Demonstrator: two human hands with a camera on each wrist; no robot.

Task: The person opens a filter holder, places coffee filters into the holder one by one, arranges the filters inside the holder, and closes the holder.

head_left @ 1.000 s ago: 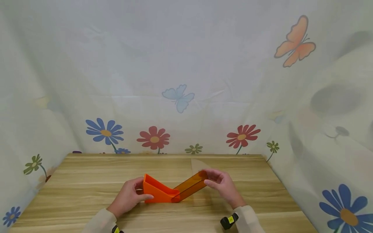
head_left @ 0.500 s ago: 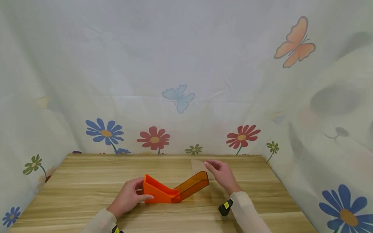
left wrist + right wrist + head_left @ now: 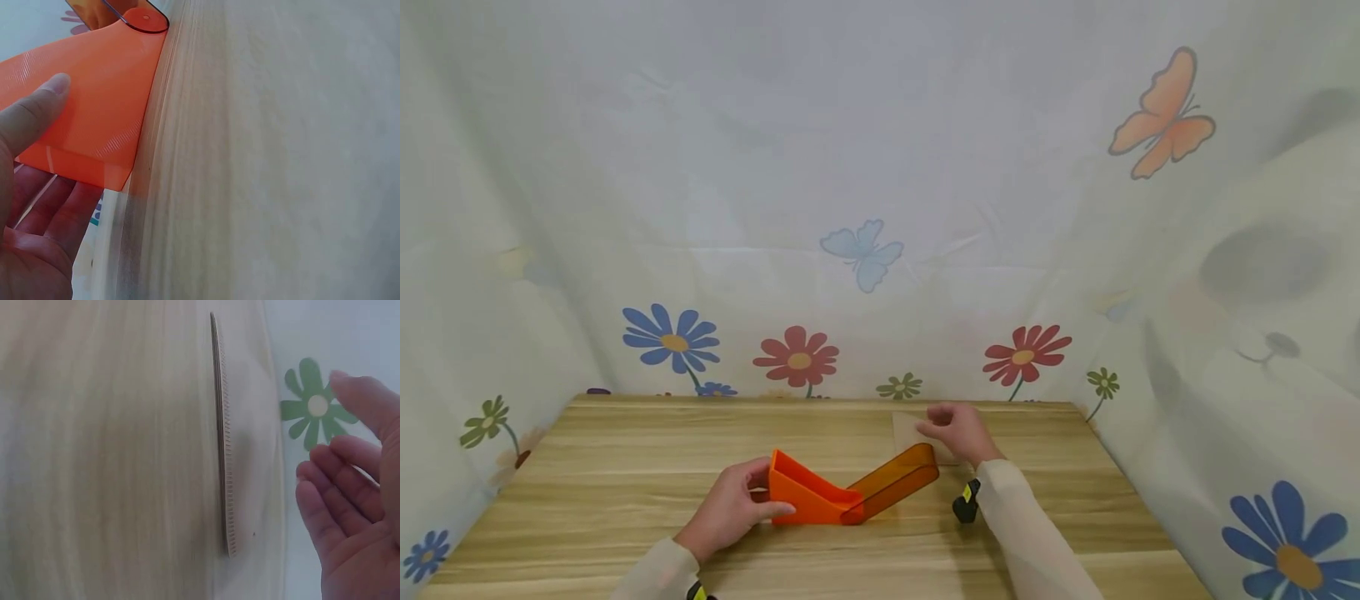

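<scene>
My left hand (image 3: 730,504) grips the left end of an orange case (image 3: 808,496), thumb on its near side and fingers behind and beneath. The case has a slanted open top and stands on the table. A see-through amber lid (image 3: 895,482) is swung out to the right from a round pivot (image 3: 147,19). My right hand (image 3: 958,429) hovers over a thin, flat beige piece (image 3: 910,429) lying behind the lid. In the right wrist view, fine tick-like ridges run along that piece's edge; the right fingers (image 3: 337,487) are loosely bent and hold nothing.
The wood-grain table (image 3: 662,442) ends at the back against a pale curtain (image 3: 880,125) printed with flowers and butterflies. The curtain also hangs at both sides. A black strap device (image 3: 966,502) sits at the right wrist.
My right hand has let go of the amber lid and moved up and back over the flat beige piece. The lid stays swung out, and the left hand keeps its grip on the case.
</scene>
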